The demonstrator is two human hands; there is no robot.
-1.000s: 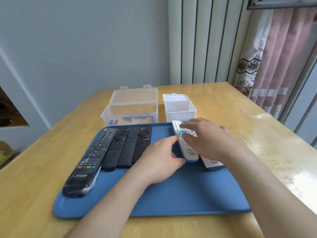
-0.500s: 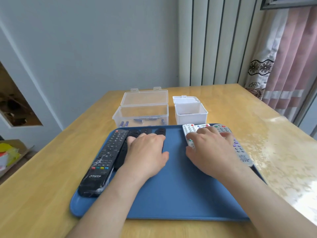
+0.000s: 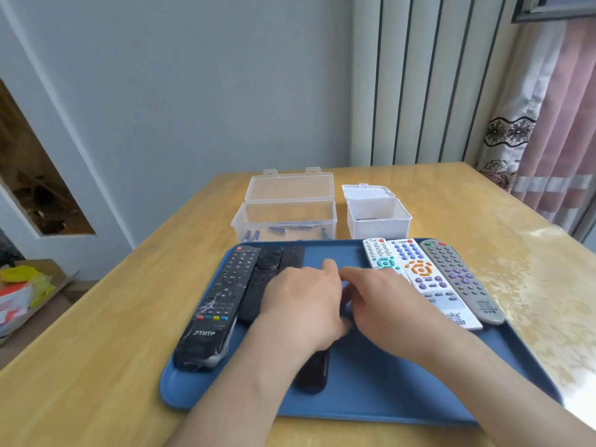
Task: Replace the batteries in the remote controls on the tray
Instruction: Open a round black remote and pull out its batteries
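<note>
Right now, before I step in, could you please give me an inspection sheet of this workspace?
Surface: wooden table, glossy, bearing the blue tray.
Job's things: on the tray, JTHTF remote and two black remotes at left, a fourth black remote under the left hand, three light remotes at right; behind, clear box, lid open, with batteries.
Clutter: white box, lid open, contents unclear.
Grippers: left hand seems to grip the fourth black remote; right hand reaches beside it, grip hidden.
Cables: nothing seen.
Surroundings: curtain at right; cardboard box on the floor at left.
</note>
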